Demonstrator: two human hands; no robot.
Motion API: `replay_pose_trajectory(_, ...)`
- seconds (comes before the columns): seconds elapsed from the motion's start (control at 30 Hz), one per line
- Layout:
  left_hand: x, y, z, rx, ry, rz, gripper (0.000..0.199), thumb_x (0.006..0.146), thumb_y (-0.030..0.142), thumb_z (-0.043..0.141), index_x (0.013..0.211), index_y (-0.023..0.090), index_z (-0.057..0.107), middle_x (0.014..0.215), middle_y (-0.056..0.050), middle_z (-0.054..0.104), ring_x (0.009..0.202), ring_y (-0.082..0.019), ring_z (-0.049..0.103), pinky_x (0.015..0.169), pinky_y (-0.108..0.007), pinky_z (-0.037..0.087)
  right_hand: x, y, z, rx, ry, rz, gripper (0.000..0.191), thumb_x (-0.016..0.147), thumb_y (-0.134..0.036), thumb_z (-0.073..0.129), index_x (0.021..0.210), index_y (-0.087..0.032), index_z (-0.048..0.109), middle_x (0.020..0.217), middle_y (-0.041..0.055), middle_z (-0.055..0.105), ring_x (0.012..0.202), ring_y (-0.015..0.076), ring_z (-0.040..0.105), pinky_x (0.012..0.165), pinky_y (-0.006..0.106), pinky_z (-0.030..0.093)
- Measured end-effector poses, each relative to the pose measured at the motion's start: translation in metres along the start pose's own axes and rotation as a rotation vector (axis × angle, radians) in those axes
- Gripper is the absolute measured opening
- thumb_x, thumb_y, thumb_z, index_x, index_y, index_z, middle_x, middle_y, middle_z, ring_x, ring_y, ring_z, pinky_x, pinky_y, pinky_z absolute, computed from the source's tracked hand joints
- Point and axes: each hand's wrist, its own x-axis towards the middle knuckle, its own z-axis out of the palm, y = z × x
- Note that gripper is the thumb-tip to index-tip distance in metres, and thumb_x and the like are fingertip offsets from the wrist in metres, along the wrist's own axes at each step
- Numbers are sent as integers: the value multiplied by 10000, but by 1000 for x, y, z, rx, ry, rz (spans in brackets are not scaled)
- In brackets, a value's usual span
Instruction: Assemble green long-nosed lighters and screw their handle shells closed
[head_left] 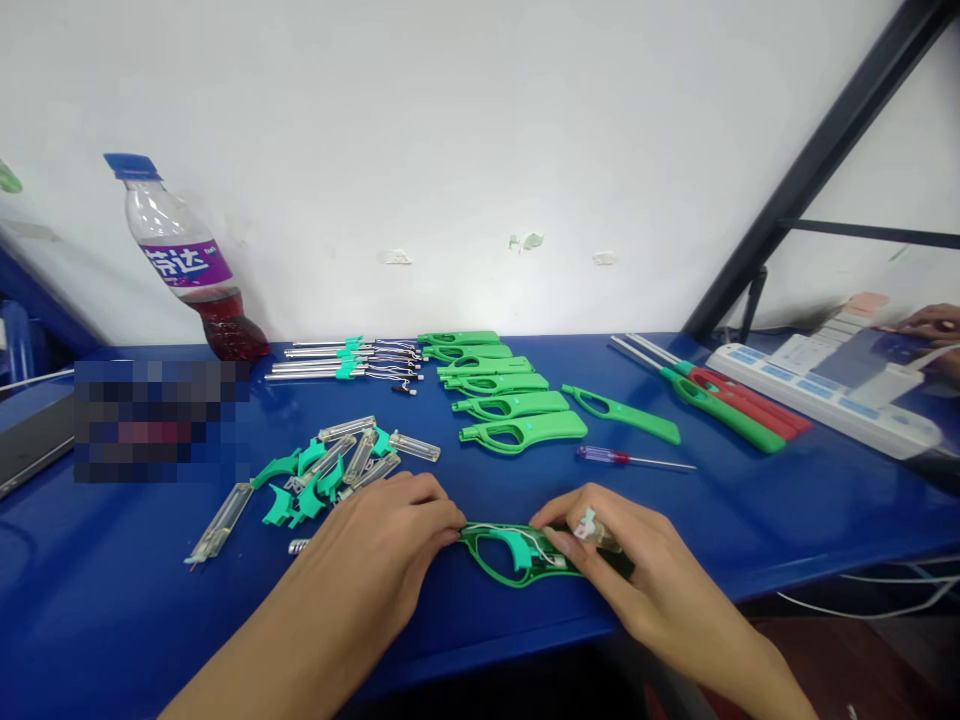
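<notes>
A green lighter casing half (480,570) lies open-side up near the table's front edge, with a teal trigger (517,550) and white wires inside. My left hand (397,540) pinches its narrow front end; a metal tube end (298,546) shows beside that hand. My right hand (630,560) is closed over the handle end, thumb and forefinger at the casing. Among its fingers is a clear fuel tank (600,530) with a pale teal tip, partly hidden. To the left lies a pile of clear fuel tanks (362,456) and teal triggers (306,500).
Behind are green casing halves (525,430), metal tubes with wires (315,370) and a screwdriver (637,460). Finished-looking green and red lighters (727,410) lie right, by a power strip (832,400). A drink bottle (187,260) stands back left. Another hand (934,325) shows far right.
</notes>
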Motion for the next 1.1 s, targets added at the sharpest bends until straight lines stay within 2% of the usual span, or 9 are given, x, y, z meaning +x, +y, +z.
replay_pose_trajectory(0.27, 0, -8, 13, -163, 79, -23, 287, 981, 95, 587, 892, 279, 789, 919, 27, 732, 799, -161, 701, 708, -268, 477, 2, 3, 1, 2, -8, 1, 180, 1102, -178, 493, 955, -268, 544, 1130, 11, 724, 1006, 182, 682, 861, 315, 506)
replay_pose_trajectory(0.57, 7, -5, 0, -186, 1, -37, 257, 954, 67, 654, 933, 267, 814, 946, 21, 757, 861, -169, 738, 755, -268, 506, 1, 3, 0, 8, -26, 0, 188, 1099, -153, 493, 958, -272, 530, 1133, -18, 706, 1013, 153, 668, 871, 290, 489)
replay_pose_trajectory(0.87, -7, -9, 16, -171, 47, -11, 398, 1055, 156, 436, 1084, 290, 809, 1016, -28, 717, 875, -198, 683, 764, -319, 488, 2, 3, 0, 7, -19, -8, 198, 1088, -123, 495, 975, -279, 540, 1120, -27, 704, 1009, 149, 664, 863, 283, 481)
replay_pose_trajectory(0.97, -7, -6, 12, -165, 34, -31, 413, 1061, 156, 417, 1110, 279, 808, 1039, -41, 710, 903, -202, 689, 774, -318, 497, 2, 3, 0, 7, -19, -7, 205, 1089, -118, 491, 972, -280, 536, 1121, -37, 700, 1008, 140, 661, 863, 274, 477)
replay_pose_trajectory(1.1, -3, -7, 4, -136, -58, -43, 401, 1064, 155, 426, 1134, 260, 807, 1073, -49, 724, 938, -207, 711, 818, -320, 526, 2, 4, 0, 9, -23, -14, 204, 1090, -122, 488, 969, -281, 525, 1129, -44, 698, 1007, 135, 657, 856, 268, 475)
